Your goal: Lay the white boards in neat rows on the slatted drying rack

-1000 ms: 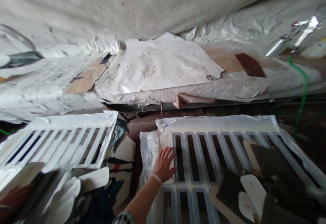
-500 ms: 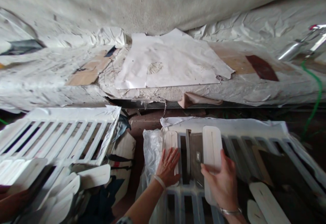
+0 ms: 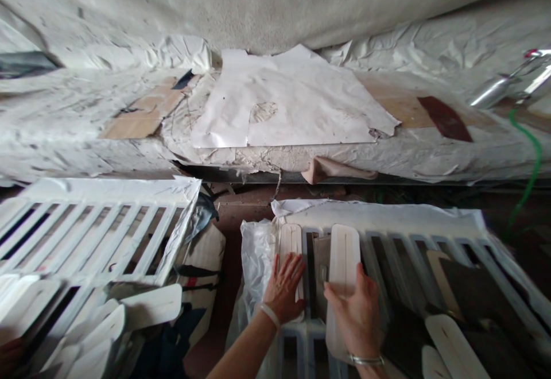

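Observation:
My left hand (image 3: pixel 284 288) lies with fingers outstretched on a pale oblong panel (image 3: pixel 291 236) at the left end of the white slatted rack (image 3: pixel 387 215). Closed around a second pale, round-cornered panel (image 3: pixel 344 250) is my right hand (image 3: pixel 357 317), thumb on its left edge and fingers at its right. A thin line runs down the middle of this panel. Partly hidden between the two panels is a grey-brown flat piece (image 3: pixel 321 252). More pale panels (image 3: pixel 454 344) lie at the lower right beside dark brown pieces (image 3: pixel 473 287).
Another slatted rack (image 3: pixel 99 195) stands at left with stacked pale panels (image 3: pixel 150 305); another person's hand (image 3: pixel 11 353) is at its lower edge. Behind runs a covered ledge with a white sheet (image 3: pixel 297 103). A spray gun (image 3: pixel 491 91) with green hose (image 3: pixel 531 166) lies at far right.
My right hand has moved left and slightly down with its panel, which now covers more of the grey-brown piece. My left hand stays on its panel.

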`<state>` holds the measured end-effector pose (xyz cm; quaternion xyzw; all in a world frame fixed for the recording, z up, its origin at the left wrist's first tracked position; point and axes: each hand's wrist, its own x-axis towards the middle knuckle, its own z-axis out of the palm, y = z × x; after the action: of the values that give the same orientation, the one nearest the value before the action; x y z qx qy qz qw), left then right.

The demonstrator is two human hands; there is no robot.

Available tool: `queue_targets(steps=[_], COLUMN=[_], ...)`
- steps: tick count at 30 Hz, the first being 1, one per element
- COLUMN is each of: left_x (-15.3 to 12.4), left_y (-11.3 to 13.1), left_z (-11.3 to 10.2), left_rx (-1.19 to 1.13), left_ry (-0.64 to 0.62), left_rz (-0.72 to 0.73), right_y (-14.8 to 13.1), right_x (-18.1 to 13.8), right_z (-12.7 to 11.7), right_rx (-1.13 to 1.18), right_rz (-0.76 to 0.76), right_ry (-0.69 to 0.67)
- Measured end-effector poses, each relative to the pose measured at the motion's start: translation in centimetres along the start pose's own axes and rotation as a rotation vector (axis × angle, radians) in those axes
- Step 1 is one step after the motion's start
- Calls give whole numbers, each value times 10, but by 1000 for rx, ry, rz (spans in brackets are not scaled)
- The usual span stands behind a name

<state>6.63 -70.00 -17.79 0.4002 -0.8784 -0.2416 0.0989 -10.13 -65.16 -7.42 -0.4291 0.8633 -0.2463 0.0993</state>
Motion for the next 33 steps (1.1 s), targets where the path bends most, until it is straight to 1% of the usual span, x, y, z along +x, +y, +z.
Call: queue_targets(steps=[2,5,7,9,11,13,15,18,20,23,26,29,33], left_x=[1,1,2,2,2,3,5,7,8,9,11,11,12], left_y=[0,3,4,6,7,8,10,13,14,12,10,10,9], left_z=[-1,-4,-5,-4,-4,-4,-6,-11,-14,-14,-12,-11,-12], left_rx=[-12,-4,-2,-15,-25,-19,-10,-19,-30,-36,-40,-13,27], left_ry=[-4,-1,20,46,65,80,93,88,87,112,134,148,172], left_rz=[-4,-21,-27,-22,-19,-29,-41,-58,-60,-59,-68,-85,-79], right_y=[5,18,28,34,32,21,6,-5,0,19,35,38,32], right_x=[-2,0,6,14,24,34,39,34,25,9,1,1,2], right_z=[2,3,2,1,3,9,19,38,52,74,91,101,102], right_rx=[7,35,-7,-87,-151,-191,-210,-194,-160,-76,-23,-19,-38], right_rz=[-3,-31,-42,-44,-49,-44,-47,-119,-175,-210,-229,-247,-261], right_ry=[14,-4,-38,-110,-196,-227,-191,-85,-48,-67,-81,-87,-100])
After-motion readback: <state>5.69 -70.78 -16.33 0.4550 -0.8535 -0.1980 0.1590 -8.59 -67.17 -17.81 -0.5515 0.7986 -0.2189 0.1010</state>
